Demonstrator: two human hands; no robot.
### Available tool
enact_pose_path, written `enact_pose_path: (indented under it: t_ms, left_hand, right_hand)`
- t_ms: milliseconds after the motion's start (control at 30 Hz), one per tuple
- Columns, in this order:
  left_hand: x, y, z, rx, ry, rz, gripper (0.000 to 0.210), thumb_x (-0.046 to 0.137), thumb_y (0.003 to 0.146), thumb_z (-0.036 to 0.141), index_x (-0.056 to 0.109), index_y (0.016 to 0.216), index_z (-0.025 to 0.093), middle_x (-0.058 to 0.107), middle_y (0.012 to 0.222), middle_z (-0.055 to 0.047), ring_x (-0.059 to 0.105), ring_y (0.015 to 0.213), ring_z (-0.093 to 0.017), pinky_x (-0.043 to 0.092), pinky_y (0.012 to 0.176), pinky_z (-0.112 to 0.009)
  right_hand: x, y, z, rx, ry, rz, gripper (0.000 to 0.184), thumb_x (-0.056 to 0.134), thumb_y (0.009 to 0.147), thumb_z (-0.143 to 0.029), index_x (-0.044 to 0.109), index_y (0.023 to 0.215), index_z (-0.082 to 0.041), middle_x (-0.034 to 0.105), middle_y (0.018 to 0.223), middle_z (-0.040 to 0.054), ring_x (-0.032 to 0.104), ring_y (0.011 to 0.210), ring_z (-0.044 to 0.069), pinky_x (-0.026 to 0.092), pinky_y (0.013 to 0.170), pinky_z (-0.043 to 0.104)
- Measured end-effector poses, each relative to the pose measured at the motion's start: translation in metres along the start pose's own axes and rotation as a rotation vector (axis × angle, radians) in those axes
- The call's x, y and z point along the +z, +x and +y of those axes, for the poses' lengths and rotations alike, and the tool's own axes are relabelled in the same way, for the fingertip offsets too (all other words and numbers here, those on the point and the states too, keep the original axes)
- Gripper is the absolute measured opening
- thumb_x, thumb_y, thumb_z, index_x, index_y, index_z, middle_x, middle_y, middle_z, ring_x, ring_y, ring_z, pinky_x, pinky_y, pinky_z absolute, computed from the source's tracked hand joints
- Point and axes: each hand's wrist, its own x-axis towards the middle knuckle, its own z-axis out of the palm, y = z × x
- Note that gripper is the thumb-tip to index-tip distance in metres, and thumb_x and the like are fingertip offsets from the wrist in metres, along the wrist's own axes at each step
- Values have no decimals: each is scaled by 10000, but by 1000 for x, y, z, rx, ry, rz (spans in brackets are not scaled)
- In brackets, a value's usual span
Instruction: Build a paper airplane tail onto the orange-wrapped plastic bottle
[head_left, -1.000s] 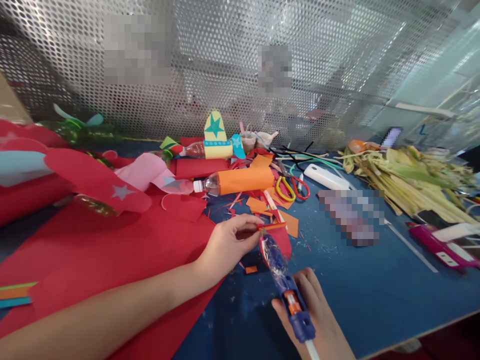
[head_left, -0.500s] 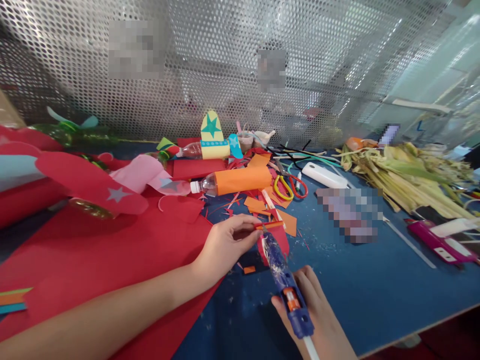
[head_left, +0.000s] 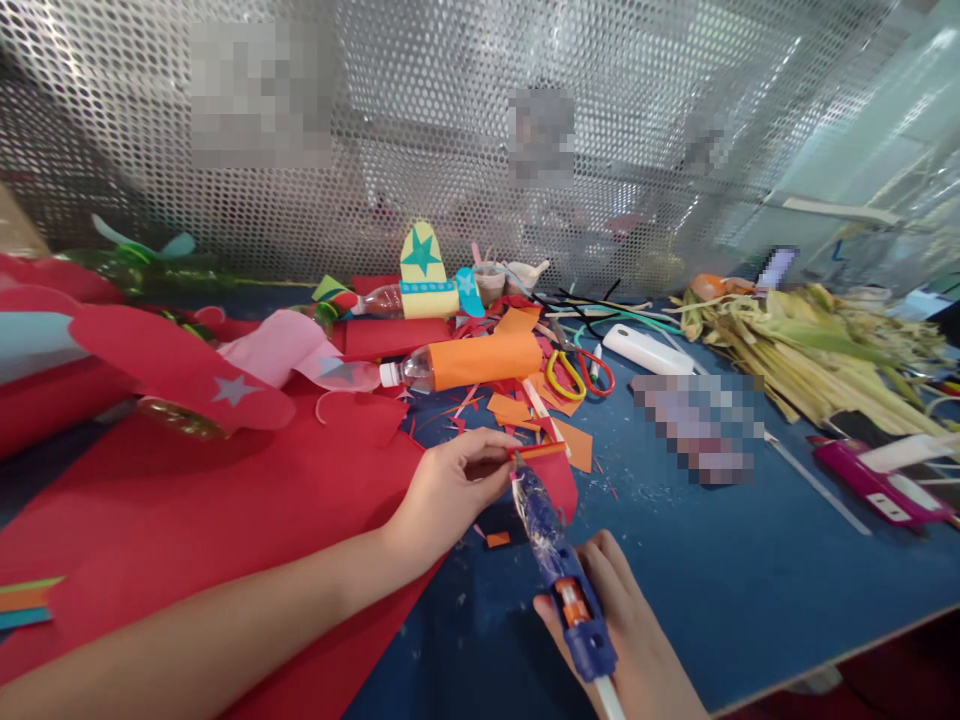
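Note:
My left hand [head_left: 457, 490] pinches the left end of a red paper piece [head_left: 556, 482] with a narrow folded orange-red edge [head_left: 541, 451] on top. My right hand [head_left: 611, 610] is wrapped around a blue glue gun [head_left: 551, 545], a white glue stick coming out of its rear end. The gun's tip touches or nearly touches the folded edge, close to my left fingertips. Just beyond lies a plastic bottle wrapped in orange paper [head_left: 484, 361], among orange paper scraps [head_left: 576, 446]. Scissors [head_left: 568, 375] with yellow and red handles rest to the right of it.
A large red paper sheet [head_left: 247, 520] covers the left of the blue table [head_left: 720, 610]. Red paper-wrapped shapes [head_left: 180, 370] stand at the left. Corn husks [head_left: 795, 340], a magenta power strip [head_left: 881, 483] and a white device [head_left: 649, 350] lie right. A perforated metal panel [head_left: 420, 110] rises behind.
The glue gun and my right hand have shifted slightly left, bringing the tip along the folded edge towards my left fingers. My left hand stays put.

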Motion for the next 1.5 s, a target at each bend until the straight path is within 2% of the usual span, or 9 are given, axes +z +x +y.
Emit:
enact_pose_path:
  t_ms: [133,467,633,767,900,1067,1167,1333,1500]
  left_hand:
    - [-1,0,-1,-3,11,7,162,627,720,211,676,872,185,740,844,-34,705,822,-185,577,741,-273]
    - [0,0,0,-6,28,27,161,642,716,246,656,864,185,733,814,-19,704,791,-165,579,722,-241]
    - [0,0,3,-29,14,29,165,642,719,226,624,879,189,719,830,-11,701,823,-155,572,741,-223]
    - [1,1,3,-33,10,29,148,637,725,216,590,863,194,704,799,0,703,823,-159,573,739,-231]
    - [1,1,2,-24,11,35,133,641,725,226,579,838,195,692,771,10,704,811,-161,574,718,-231]
    - [1,1,-1,-22,-22,15,138,644,725,227,588,846,196,695,759,17,701,787,-146,559,717,-213]
    - [0,1,-2,-33,-33,9,142,644,725,230,595,854,193,697,773,11,696,788,-139,550,710,-201]
    - [1,2,-2,-43,-37,20,152,656,714,224,591,848,190,685,761,16,689,783,-128,538,709,-185]
    - [0,1,-3,-40,-22,19,151,651,722,222,589,856,190,690,772,15,691,793,-128,540,725,-189]
  right_hand:
    - [3,-4,5,-22,-34,-5,138,461,851,-147,466,941,-252,517,857,35,599,863,217,562,695,318]
    - [-9,-13,24,-140,-257,-51,363,498,793,-154,470,1149,-220,632,1044,91,586,1107,288,573,762,355]
    - [-12,-6,17,-112,-183,-48,205,481,808,-135,524,968,-256,623,874,46,649,900,240,572,683,308]
    - [-8,-5,17,-100,-165,36,169,475,831,-163,506,968,-257,609,800,29,650,833,232,566,652,297]
    - [-6,-9,23,-101,-263,39,145,474,835,-185,509,965,-240,634,865,48,643,939,255,562,685,316]
    - [-7,-8,20,-96,-303,-25,167,457,852,-204,504,1010,-233,630,879,52,643,937,255,558,679,317]
    - [-9,-4,16,-126,-257,-43,149,468,847,-192,482,989,-235,617,885,47,629,951,244,552,698,306]
    - [-12,3,8,-55,-103,-53,191,461,830,-114,433,959,-251,534,854,18,604,786,181,541,647,274]
    - [-10,7,-4,54,-4,47,249,453,842,-111,424,1049,-247,466,1060,68,565,921,192,533,733,297]
